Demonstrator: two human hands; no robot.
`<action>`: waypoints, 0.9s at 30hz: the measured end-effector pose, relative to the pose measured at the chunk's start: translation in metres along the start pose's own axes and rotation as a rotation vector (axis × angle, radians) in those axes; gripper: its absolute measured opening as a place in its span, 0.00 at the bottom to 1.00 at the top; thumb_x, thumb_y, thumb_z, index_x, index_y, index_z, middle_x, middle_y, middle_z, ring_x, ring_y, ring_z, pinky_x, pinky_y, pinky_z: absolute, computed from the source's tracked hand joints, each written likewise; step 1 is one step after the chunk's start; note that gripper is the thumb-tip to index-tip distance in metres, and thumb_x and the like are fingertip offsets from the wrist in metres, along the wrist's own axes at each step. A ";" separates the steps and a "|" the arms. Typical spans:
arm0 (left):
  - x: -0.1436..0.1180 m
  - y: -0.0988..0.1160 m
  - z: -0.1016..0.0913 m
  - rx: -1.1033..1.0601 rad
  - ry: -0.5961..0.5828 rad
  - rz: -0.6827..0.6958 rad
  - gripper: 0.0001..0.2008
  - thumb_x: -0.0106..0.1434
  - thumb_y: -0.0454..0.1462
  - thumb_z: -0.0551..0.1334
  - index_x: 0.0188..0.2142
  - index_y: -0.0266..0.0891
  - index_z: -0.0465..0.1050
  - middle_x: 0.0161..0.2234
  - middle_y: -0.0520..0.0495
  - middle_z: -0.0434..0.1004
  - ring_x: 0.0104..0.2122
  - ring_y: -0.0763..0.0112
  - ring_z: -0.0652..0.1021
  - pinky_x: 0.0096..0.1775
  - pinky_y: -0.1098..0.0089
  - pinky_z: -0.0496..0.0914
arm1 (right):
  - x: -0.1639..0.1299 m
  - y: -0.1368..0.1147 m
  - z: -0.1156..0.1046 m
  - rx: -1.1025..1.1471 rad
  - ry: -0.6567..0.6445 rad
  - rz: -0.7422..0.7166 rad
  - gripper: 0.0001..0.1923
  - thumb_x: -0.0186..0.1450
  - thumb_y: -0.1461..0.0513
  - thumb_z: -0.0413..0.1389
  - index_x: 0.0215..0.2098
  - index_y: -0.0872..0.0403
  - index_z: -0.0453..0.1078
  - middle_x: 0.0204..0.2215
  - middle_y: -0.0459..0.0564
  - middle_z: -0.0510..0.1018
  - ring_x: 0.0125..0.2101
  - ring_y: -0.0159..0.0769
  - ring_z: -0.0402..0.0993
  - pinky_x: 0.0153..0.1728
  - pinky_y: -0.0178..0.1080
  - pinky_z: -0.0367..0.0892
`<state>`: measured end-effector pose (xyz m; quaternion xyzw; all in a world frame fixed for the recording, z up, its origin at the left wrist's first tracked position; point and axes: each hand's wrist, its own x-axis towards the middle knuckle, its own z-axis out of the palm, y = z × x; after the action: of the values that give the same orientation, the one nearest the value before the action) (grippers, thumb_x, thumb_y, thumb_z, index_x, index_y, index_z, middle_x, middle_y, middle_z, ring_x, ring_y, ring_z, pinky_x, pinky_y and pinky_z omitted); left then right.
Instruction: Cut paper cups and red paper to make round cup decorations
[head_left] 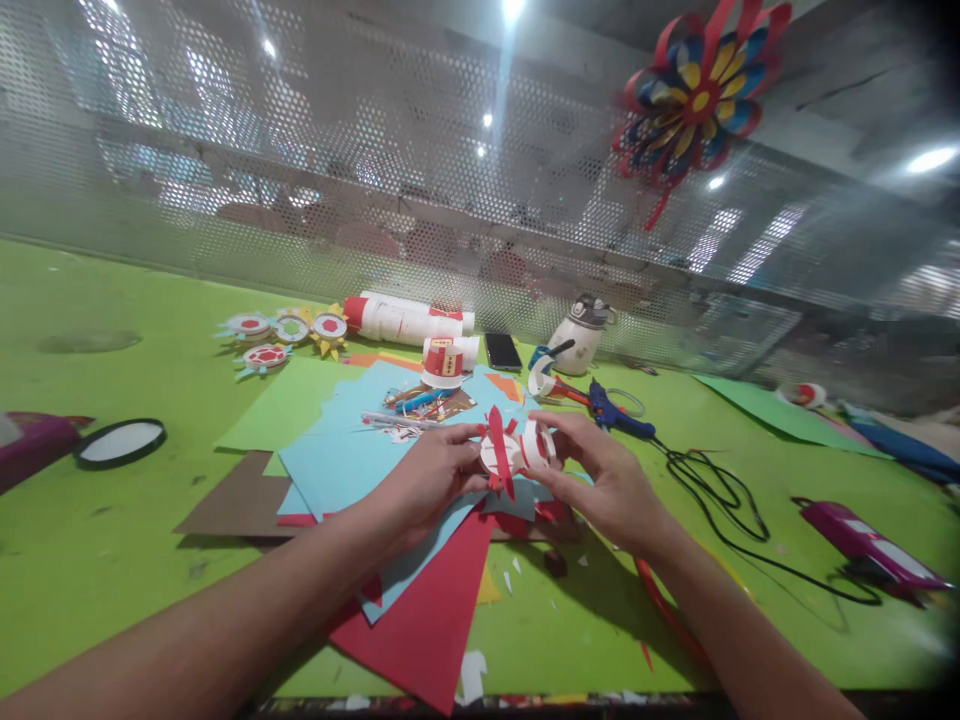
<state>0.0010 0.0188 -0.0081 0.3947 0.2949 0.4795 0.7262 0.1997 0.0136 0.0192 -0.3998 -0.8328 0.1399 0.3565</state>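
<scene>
Both my hands hold one small paper craft piece above the green table. It is a white disc with red strips and a curled white paper ring. My left hand pinches its left side, and my right hand grips the white ring on its right side. Under the hands lie light blue sheets, a red sheet and a brown sheet.
A blue glue gun with a black cable lies to the right. Behind are a red-and-white paper cup, stacked cups, a phone, finished paper flowers, a round mirror and a mesh wall with a paper flower.
</scene>
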 end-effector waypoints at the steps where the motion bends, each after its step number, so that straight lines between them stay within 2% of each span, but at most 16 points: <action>1: 0.000 0.000 0.000 0.000 0.004 0.000 0.12 0.56 0.29 0.59 0.40 0.30 0.73 0.34 0.38 0.77 0.28 0.71 0.76 0.33 0.70 0.70 | 0.000 0.000 0.000 -0.002 0.006 -0.005 0.22 0.62 0.58 0.58 0.54 0.49 0.64 0.46 0.50 0.71 0.39 0.37 0.70 0.42 0.41 0.68; 7: -0.002 0.001 0.004 0.017 -0.004 -0.001 0.14 0.55 0.29 0.59 0.43 0.31 0.73 0.35 0.38 0.78 0.31 0.68 0.77 0.34 0.70 0.70 | -0.001 0.002 0.003 0.015 0.023 -0.019 0.26 0.60 0.56 0.60 0.54 0.52 0.63 0.43 0.52 0.72 0.33 0.35 0.69 0.37 0.41 0.70; 11: -0.003 0.001 0.007 0.023 0.044 -0.018 0.16 0.55 0.29 0.59 0.44 0.30 0.72 0.35 0.37 0.78 0.31 0.67 0.78 0.34 0.69 0.70 | -0.001 0.002 0.004 0.007 0.022 -0.058 0.23 0.60 0.57 0.60 0.52 0.53 0.64 0.42 0.53 0.72 0.37 0.38 0.70 0.39 0.41 0.69; 17: -0.005 0.003 0.010 0.043 0.076 -0.010 0.14 0.54 0.30 0.60 0.41 0.32 0.73 0.32 0.40 0.78 0.30 0.67 0.78 0.33 0.69 0.69 | -0.001 0.001 0.007 -0.066 0.058 -0.055 0.25 0.58 0.56 0.62 0.52 0.53 0.63 0.42 0.54 0.72 0.40 0.42 0.69 0.40 0.44 0.68; 22: -0.004 0.001 0.008 0.053 0.045 0.012 0.10 0.54 0.31 0.60 0.37 0.34 0.74 0.30 0.44 0.77 0.29 0.68 0.77 0.35 0.67 0.69 | -0.001 -0.001 0.010 -0.150 0.106 -0.101 0.23 0.57 0.54 0.62 0.48 0.52 0.64 0.36 0.51 0.71 0.32 0.38 0.68 0.35 0.42 0.68; 27: -0.004 0.000 0.008 0.050 0.037 0.007 0.08 0.54 0.32 0.60 0.36 0.35 0.73 0.30 0.45 0.76 0.30 0.68 0.77 0.37 0.66 0.69 | -0.003 -0.001 0.012 -0.142 0.105 -0.087 0.23 0.56 0.54 0.63 0.45 0.52 0.63 0.35 0.49 0.69 0.30 0.35 0.66 0.32 0.40 0.68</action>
<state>0.0062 0.0133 -0.0035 0.4048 0.3187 0.4818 0.7088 0.1921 0.0112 0.0101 -0.3943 -0.8374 0.0437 0.3761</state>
